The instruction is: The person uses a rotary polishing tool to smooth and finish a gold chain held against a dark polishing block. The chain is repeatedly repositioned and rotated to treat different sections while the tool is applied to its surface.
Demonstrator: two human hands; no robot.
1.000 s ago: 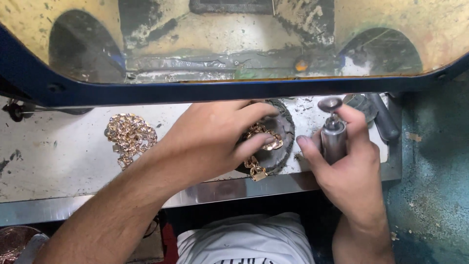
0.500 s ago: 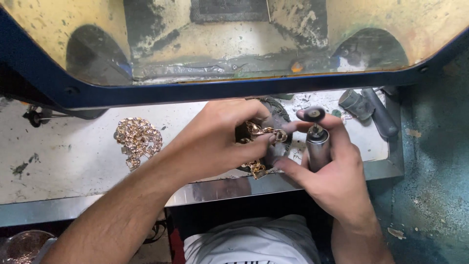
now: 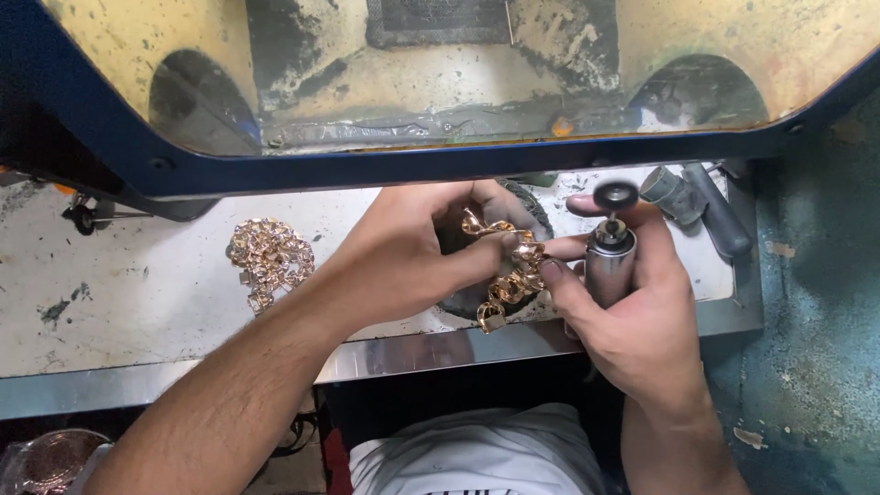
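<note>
Where the two hands meet at frame centre, a dark round dish (image 3: 541, 206) sits on the bench (image 3: 137, 302), mostly covered by the fingers; only its rim at 12 o'clock and lower edge show, and its contents cannot be made out. Left hand (image 3: 417, 252) reaches in from 7 o'clock, fingers curled and closed around a gold chain bracelet (image 3: 509, 275), thumb pressed along the links. Bracelet hangs over the dish, its loose end dangling toward 6 o'clock. Right hand (image 3: 632, 312) comes up from 5 o'clock, wrapped shut around a rotary handpiece (image 3: 610, 261) held upright, its dark round polishing wheel (image 3: 614, 194) at 12 o'clock of the grip; forefinger and thumb tips also touch the bracelet links. Heap of gold chain (image 3: 270, 259) lies on the bench at 9 o'clock, well apart. Grey cylindrical tool parts (image 3: 701, 206) rest at 2 o'clock, partly cut by the blue frame (image 3: 440, 165) of the yellowed dust-box window. Glass container (image 3: 46, 463) at 8 o'clock is cropped.
</note>
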